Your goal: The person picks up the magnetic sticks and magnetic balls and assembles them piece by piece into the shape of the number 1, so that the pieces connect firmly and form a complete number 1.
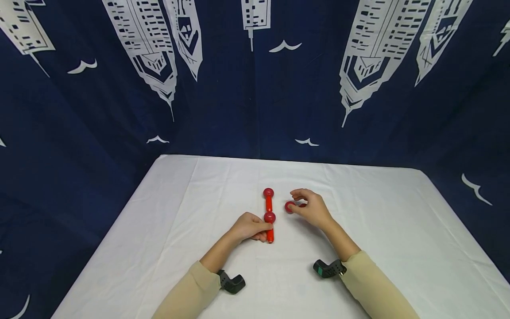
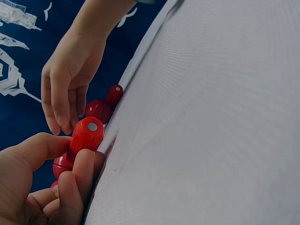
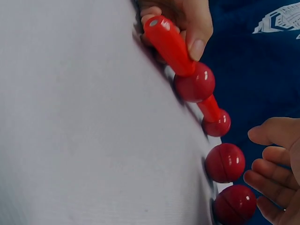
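Note:
A chain of bright red rods and dark red balls lies on the white-covered table, pointing away from the person. My left hand (image 1: 248,227) pinches its near rod (image 2: 84,143) between thumb and fingers; a round silver spot marks the rod's end. Beyond that come a ball (image 3: 194,83), a second rod (image 3: 209,110) and an end ball (image 1: 268,192). To the right of the chain, my right hand (image 1: 315,210) hovers with loosely bent, parted fingers beside two separate red balls, one nearer (image 3: 225,162) and one (image 3: 235,205) mostly hidden by the hand in the head view.
White cloth (image 1: 207,186) covers the table, with faint creases. Behind it hangs a dark blue curtain (image 1: 259,97) printed with white buildings and birds. Black wrist cameras sit on the left wrist (image 1: 233,282) and right wrist (image 1: 328,268), below tan sleeves.

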A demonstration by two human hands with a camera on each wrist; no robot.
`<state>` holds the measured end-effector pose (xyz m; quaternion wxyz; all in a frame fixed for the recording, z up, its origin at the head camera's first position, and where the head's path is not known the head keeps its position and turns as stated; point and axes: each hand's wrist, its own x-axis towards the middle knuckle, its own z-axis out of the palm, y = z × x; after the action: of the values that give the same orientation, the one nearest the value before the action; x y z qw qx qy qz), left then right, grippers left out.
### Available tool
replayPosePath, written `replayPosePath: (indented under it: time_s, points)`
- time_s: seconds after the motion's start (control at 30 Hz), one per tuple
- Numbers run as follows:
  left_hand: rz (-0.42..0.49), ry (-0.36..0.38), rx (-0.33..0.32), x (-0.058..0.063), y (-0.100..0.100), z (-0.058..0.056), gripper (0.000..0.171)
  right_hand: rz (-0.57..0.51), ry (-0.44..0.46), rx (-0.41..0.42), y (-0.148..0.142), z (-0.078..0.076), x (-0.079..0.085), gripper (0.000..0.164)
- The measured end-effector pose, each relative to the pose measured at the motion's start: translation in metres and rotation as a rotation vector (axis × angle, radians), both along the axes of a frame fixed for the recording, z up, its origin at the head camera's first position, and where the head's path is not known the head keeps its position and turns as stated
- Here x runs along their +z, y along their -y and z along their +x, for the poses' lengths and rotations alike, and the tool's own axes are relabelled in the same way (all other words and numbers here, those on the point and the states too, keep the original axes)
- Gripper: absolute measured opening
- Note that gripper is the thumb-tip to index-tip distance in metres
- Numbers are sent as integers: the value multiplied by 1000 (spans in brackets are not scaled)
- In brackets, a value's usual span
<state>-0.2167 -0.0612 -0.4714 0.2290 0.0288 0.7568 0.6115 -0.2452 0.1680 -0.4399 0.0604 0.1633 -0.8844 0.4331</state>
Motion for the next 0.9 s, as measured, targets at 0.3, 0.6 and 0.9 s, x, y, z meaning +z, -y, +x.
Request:
replayPosePath:
  time_s: [0.3,0.6,0.9]
  points:
    - [-5,-13,3,2,0,1,25,91,7,27,0,-4,-9,41]
    - [8,-19,1,2,0,2,24,157,-25,41,0,-4,-14,40]
    - [5,-20,-2,3,0,3,24,155,-39,24,1,-4,-13,37]
